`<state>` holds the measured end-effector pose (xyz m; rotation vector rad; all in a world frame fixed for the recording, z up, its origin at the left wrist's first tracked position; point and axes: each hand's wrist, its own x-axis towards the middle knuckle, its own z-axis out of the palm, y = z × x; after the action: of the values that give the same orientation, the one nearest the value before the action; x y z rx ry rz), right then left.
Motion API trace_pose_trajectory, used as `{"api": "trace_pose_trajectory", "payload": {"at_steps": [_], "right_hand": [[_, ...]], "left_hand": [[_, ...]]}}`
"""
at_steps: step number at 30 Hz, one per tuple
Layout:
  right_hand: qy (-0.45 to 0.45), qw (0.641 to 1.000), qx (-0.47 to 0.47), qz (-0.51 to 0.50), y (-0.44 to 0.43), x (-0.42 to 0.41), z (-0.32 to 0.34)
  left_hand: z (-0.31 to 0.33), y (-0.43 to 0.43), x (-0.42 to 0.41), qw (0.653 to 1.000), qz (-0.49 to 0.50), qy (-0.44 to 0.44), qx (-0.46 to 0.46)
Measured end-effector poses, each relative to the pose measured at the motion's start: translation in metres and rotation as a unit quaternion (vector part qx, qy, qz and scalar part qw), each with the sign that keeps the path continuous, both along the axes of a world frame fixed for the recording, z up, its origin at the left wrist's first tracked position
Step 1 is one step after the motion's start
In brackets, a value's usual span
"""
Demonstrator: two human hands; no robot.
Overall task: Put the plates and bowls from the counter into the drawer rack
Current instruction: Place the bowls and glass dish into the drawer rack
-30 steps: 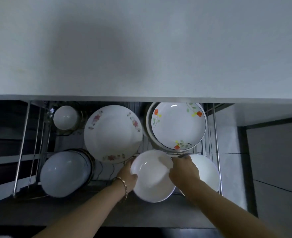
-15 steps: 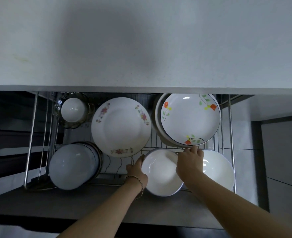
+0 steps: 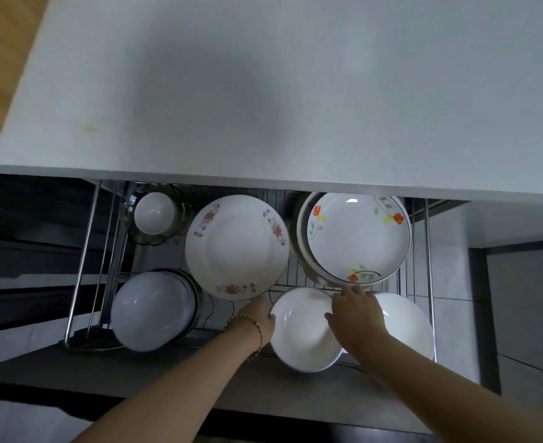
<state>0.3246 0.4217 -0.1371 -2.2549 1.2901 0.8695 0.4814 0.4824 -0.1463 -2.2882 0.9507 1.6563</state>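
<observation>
Both hands on the plain white bowl [image 3: 302, 330] in the drawer rack [image 3: 429, 266]: left hand [image 3: 259, 318] gripping its left rim, right hand [image 3: 356, 318] its right rim. Second white bowl [image 3: 404, 324] just right of the right hand, floral plate [image 3: 236, 247] just beyond the left

View: the single head camera is looking steeply down from above the desk [image 3: 295, 91] edge.
Facing: it is pointing toward 12 o'clock, the pale desk filling the upper half.
Nearness: it is sitting close, with both forearms entering from 6 o'clock.
Coverage: the open drawer rack [image 3: 428, 266] is lying below centre; wood is showing at 10 o'clock.
Overlap: only one view is being given.
</observation>
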Motion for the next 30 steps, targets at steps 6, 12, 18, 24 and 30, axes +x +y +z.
{"api": "trace_pose_trajectory", "payload": {"at_steps": [6,12,18,24,30], "right_hand": [[-0.121,0.982,0.087,-0.116,-0.051,0.057,0.074],[-0.207,0.967,0.051,-0.139,-0.134,0.159,0.166],[-0.315,0.902,0.15,-0.254,-0.212,0.284,0.215],[-0.42,0.757,0.204,-0.457,-0.28,0.403,0.209],[-0.469,0.659,0.214,-0.547,-0.345,0.481,0.171]], "left_hand": [[0.068,-0.042,0.071,0.979,0.109,-0.038,-0.165],[0.15,-0.116,0.178,0.953,0.143,-0.106,-0.246],[0.185,-0.191,0.285,0.911,0.21,-0.142,-0.325],[0.171,-0.243,0.367,0.91,0.2,-0.139,-0.336],[0.133,-0.276,0.417,0.908,0.191,-0.137,-0.346]]}}
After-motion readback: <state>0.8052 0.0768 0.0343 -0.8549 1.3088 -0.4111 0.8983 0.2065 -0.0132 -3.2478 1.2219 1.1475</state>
